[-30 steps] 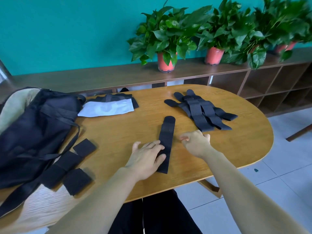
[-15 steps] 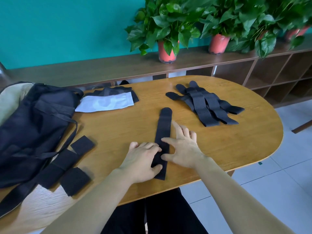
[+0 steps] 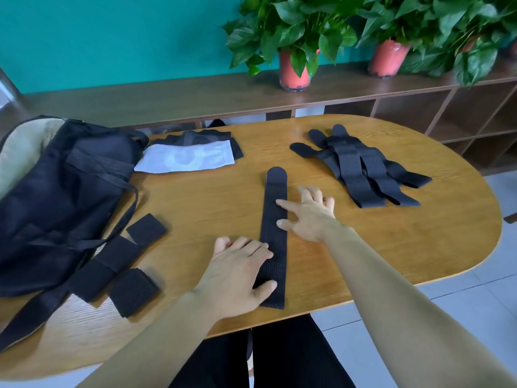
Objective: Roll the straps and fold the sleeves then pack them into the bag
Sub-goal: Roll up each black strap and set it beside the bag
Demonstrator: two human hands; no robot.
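A long black strap [image 3: 275,189] lies flat and straight on the wooden table [image 3: 391,242], running away from me. My left hand [image 3: 237,275] lies flat on its near end, fingers straight. My right hand [image 3: 307,214] is spread flat further up, its thumb and forefinger touching the strap's right edge. A pile of several black straps [image 3: 361,166] lies at the far right. A white sleeve [image 3: 187,158] rests on a dark one [image 3: 193,135] at the back. The black bag [image 3: 56,197] lies at the left.
Three folded or rolled black pieces [image 3: 131,289] lie beside the bag's strap near the left front edge. A wooden shelf unit [image 3: 419,107] with potted plants [image 3: 293,37] stands behind the table. Tiled floor shows to the right.
My right hand came onto the strap and slid up along it away from me, fingers spread. My left hand stayed on the near end.
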